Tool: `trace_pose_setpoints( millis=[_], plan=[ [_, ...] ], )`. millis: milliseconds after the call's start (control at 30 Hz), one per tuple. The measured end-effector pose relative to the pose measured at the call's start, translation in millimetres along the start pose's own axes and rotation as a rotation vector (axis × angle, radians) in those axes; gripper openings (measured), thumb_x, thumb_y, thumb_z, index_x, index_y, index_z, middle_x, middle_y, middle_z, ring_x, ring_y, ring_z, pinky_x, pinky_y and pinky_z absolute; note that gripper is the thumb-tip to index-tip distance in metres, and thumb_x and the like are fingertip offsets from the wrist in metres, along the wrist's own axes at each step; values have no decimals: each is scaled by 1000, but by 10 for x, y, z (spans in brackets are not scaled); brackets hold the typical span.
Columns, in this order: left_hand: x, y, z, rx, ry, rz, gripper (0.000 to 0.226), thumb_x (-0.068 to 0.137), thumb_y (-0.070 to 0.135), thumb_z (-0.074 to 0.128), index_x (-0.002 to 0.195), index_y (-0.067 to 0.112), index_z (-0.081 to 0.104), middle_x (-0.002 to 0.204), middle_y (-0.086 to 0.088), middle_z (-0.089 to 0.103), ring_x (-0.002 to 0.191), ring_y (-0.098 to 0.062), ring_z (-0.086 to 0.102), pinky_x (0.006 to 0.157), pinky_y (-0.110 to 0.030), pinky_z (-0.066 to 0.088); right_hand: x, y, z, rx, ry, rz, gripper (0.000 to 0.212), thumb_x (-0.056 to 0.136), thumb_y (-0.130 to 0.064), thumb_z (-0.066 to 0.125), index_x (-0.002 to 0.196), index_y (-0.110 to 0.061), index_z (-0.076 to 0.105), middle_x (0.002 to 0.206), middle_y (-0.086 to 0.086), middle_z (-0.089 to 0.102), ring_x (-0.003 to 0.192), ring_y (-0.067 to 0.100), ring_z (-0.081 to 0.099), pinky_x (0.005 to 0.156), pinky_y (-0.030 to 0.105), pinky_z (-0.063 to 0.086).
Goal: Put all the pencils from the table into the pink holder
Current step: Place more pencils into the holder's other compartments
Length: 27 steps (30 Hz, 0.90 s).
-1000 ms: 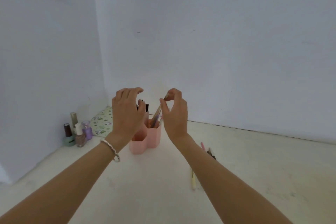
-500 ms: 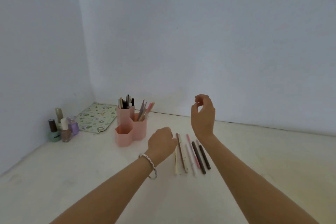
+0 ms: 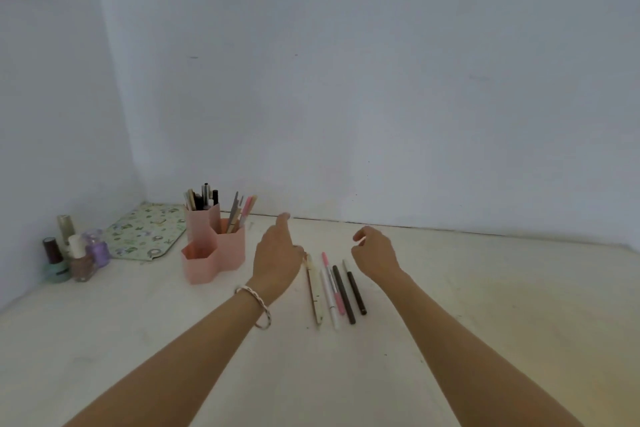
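The pink holder has three hexagonal cups. Its tall back cup and its right cup hold several pens and pencils; the low front cup looks empty. To its right, several pencils lie side by side on the table: cream, white, pink, dark brown and black. My left hand hovers at the row's far left end, index finger stretched forward, thumb next to the cream pencil's tip. Its other fingers are hidden. My right hand hangs just past the row's right end, fingers loosely curled, holding nothing.
Several nail polish bottles stand at the left by the wall. A flowered pad lies behind the holder in the corner. White walls close off the table at the back and the left.
Both hands came away from the holder to the pencil row. Over the last half second my right hand dropped lower and my left index finger straightened out.
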State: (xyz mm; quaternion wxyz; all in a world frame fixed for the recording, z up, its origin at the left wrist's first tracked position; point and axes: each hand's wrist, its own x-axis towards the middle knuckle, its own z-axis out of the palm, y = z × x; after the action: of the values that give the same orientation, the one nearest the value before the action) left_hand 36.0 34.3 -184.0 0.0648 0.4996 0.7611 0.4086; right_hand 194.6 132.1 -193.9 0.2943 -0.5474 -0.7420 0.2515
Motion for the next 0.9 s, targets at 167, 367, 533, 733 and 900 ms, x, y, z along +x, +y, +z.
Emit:
trace_pose_setpoints(
  millis=[167, 367, 533, 733, 900],
  plan=[
    [44, -27, -10, 121, -7, 80, 47, 84, 5, 58, 129, 14, 49, 114, -10, 54, 95, -22, 54, 76, -25, 39, -50, 59, 176, -162, -158, 58, 33, 92, -9, 49, 125, -7, 50, 119, 10, 58, 100, 22, 59, 76, 28, 45],
    [104, -190, -4, 150, 17, -32, 37, 85, 9, 56, 122, 13, 54, 111, -9, 57, 93, -22, 59, 73, -28, 43, -19, 138, 144, -176, -161, 114, 33, 90, -5, 45, 122, -3, 49, 119, 14, 57, 107, 27, 59, 87, 35, 50],
    [264, -296, -149, 316, 10, -73, 18, 86, 19, 54, 100, 9, 57, 100, -12, 60, 100, -28, 60, 69, -31, 45, 34, 196, 123, -133, -115, 96, 38, 89, -5, 46, 127, -5, 48, 112, 10, 59, 92, 23, 60, 79, 32, 49],
    [102, -452, 70, 504, -278, -137, 33, 84, 46, 62, 83, 16, 49, 79, 2, 55, 75, -19, 55, 60, -27, 39, 15, 243, 153, -41, -41, 86, 36, 89, -9, 47, 125, -11, 51, 87, 1, 60, 72, 15, 56, 65, 26, 43],
    [154, -318, 90, 349, -189, -86, 13, 87, 19, 58, 78, 11, 55, 79, -4, 61, 74, -20, 61, 59, -27, 43, 6, 230, 134, -29, -37, 68, 34, 88, -8, 47, 121, -10, 53, 85, 0, 59, 74, 16, 57, 69, 27, 45]
  ],
)
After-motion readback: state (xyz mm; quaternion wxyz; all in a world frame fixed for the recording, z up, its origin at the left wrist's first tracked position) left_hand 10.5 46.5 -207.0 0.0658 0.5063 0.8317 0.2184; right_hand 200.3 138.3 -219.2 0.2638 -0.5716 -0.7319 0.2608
